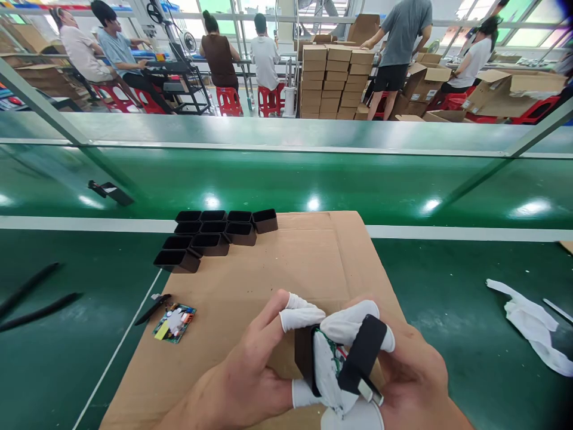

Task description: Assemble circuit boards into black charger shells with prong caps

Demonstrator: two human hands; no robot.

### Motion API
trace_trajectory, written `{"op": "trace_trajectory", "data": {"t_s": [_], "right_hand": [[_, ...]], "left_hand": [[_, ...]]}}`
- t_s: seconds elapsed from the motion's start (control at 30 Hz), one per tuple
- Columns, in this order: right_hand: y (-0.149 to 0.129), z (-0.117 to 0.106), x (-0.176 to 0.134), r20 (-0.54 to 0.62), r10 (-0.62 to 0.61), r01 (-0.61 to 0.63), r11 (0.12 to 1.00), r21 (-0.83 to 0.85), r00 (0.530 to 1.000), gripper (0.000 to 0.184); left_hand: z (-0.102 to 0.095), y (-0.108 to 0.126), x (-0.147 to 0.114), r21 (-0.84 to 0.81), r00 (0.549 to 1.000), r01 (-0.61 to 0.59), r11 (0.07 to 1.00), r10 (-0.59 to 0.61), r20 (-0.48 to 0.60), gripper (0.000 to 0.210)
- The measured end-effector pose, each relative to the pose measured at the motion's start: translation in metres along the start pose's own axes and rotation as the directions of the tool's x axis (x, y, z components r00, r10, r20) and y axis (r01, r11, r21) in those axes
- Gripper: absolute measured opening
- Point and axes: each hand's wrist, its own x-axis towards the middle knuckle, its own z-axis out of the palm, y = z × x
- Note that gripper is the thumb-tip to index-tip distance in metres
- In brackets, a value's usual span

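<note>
My left hand (pixel 242 373), with white finger covers on several fingertips, grips an open black plastic case (pixel 305 358) from its left side. My right hand (pixel 414 361), its fingertips covered in the same way, pinches a black end cap (pixel 363 352) with metal prongs (pixel 370 391). Between the two sits a circuit board coated with white paste (pixel 327 365), partly inside the mouth of the case. Some green board and a red wire show beside the cap. How deep the board reaches into the case is hidden.
Several open black cases (pixel 210 242) stand in rows at the cardboard's (pixel 304 263) back left. Another circuit board (pixel 174 322) lies at its left edge beside a short black piece (pixel 153 308). White scraps (pixel 532 328) lie right, black strips (pixel 40 310) left. Co-workers sit beyond the railing.
</note>
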Motion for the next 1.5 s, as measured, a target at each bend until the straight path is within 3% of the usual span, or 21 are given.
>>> {"op": "trace_trajectory", "data": {"t_s": [0.13, 0.67, 1.13, 1.5], "right_hand": [[0.0018, 0.0000, -0.0001, -0.003, -0.006, 0.006, 1.000, -0.003, 1.000, 0.064], [0.0002, -0.0015, 0.0025, 0.034, -0.001, 0.001, 1.000, -0.005, 0.999, 0.062], [0.0048, -0.0072, -0.0041, 0.123, -0.027, 0.033, 0.998, -0.046, 0.992, 0.074], [0.0053, -0.0056, -0.0045, 0.129, 0.008, -0.001, 0.998, -0.060, 0.992, 0.083]], "left_hand": [[0.0004, 0.0016, -0.0011, 0.027, 1.000, 0.012, 1.000, -0.012, -0.003, 0.071], [0.0002, 0.0036, 0.0008, 0.011, 1.000, 0.027, 1.000, -0.027, 0.000, 0.071], [0.0006, 0.0025, -0.0010, 0.018, 0.998, 0.037, 0.999, -0.038, 0.043, 0.071], [0.0009, 0.0000, -0.0005, 0.048, 1.000, 0.001, 0.999, -0.002, 0.015, 0.070]]}}
